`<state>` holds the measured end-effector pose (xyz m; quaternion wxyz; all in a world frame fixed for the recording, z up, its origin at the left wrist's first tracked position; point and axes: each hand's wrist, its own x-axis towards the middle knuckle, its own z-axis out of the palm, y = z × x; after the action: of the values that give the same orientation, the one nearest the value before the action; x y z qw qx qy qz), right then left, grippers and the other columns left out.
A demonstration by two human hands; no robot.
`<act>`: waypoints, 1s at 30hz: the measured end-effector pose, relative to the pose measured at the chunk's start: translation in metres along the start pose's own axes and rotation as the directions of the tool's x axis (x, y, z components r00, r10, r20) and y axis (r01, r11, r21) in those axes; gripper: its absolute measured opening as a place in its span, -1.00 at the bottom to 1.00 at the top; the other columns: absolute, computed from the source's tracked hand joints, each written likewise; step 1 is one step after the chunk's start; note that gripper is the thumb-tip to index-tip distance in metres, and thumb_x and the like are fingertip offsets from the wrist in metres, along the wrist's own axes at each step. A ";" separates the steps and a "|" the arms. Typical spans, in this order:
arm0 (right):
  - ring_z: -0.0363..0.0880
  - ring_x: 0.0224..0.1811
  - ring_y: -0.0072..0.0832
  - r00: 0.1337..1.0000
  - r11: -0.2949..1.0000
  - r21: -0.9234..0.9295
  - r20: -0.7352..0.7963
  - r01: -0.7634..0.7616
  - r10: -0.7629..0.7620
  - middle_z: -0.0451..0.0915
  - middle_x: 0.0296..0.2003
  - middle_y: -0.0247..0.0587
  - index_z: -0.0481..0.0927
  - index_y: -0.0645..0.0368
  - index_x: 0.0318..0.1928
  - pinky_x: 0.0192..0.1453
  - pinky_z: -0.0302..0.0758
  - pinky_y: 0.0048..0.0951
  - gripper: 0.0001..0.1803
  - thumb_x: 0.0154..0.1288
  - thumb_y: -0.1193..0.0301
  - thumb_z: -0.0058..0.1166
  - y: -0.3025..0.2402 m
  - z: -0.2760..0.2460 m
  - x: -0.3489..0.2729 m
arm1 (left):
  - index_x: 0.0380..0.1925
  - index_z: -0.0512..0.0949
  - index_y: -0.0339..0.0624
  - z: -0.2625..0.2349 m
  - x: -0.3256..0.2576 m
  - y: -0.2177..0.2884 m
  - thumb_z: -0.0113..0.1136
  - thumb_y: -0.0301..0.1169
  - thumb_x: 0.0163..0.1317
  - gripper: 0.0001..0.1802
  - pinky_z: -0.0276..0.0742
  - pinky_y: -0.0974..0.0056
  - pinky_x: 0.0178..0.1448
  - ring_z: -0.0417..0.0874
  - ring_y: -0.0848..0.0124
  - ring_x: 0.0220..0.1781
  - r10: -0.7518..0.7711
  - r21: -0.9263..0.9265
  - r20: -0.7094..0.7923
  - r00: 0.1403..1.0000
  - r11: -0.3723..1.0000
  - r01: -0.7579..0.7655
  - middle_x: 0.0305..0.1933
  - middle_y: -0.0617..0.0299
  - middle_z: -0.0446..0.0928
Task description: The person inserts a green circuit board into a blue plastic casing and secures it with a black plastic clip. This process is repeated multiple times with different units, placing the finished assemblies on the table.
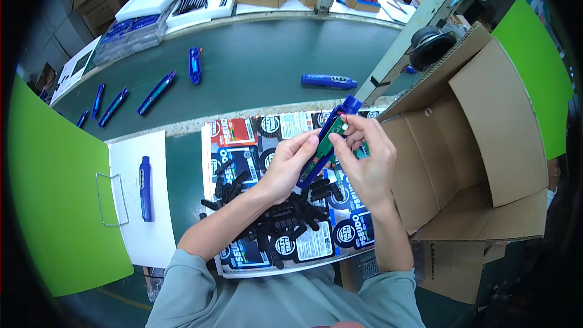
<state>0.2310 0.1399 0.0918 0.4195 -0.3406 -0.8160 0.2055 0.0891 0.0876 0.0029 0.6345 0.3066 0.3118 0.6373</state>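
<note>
In front of my chest, my left hand grips a long blue plastic housing, which is tilted with its upper end to the right. A green circuit board shows in its open side. The fingers of my right hand are closed in a pinch at the board's upper part, where a bit of red shows. My fingertips hide exactly what they grip there. Below both hands, many small black ribbed pieces lie heaped on a printed sheet.
An open cardboard box stands at the right. Left, a blue device lies on a white board beside a green panel. Several blue housings and a closed one rest on the green conveyor belt. A metal post rises behind the box.
</note>
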 end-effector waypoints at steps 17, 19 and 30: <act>0.47 -0.33 -0.69 0.944 0.919 0.318 -0.154 -0.232 0.292 0.47 -0.24 -0.33 0.34 0.31 0.26 -0.27 0.41 -0.58 -0.36 0.24 0.60 0.38 0.018 0.028 -0.013 | 0.36 0.47 -0.33 0.001 -0.006 -0.004 0.04 -0.45 0.56 -0.57 0.56 0.45 -0.17 0.59 0.63 -0.26 0.156 0.363 0.008 0.988 0.920 -0.148 -0.18 0.30 0.64; 0.49 -0.33 -0.70 0.944 0.919 0.312 -0.143 -0.242 0.297 0.50 -0.25 -0.32 0.34 0.32 0.27 -0.29 0.42 -0.61 -0.36 0.24 0.60 0.38 0.021 0.029 -0.014 | 0.36 0.47 -0.33 -0.001 -0.007 -0.004 0.04 -0.45 0.56 -0.57 0.56 0.45 -0.17 0.59 0.64 -0.26 0.152 0.365 0.014 0.988 0.919 -0.146 -0.18 0.32 0.64; 0.57 -0.36 -0.56 0.967 0.963 0.099 -0.019 -0.252 0.255 0.59 -0.33 -0.28 0.58 0.29 0.10 -0.28 0.48 -0.46 -0.65 0.39 0.41 0.29 0.062 0.027 -0.031 | 0.27 0.55 -0.37 -0.059 0.041 0.027 0.08 -0.42 0.52 -0.60 0.50 0.42 -0.26 0.54 0.64 -0.35 0.241 0.568 -0.154 0.958 0.815 -0.114 -0.35 0.37 0.60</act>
<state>0.2452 0.1586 0.0215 0.4184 -0.4248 -0.7483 0.2909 0.0258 0.1277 -0.0122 0.4179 0.4329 0.5203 0.6060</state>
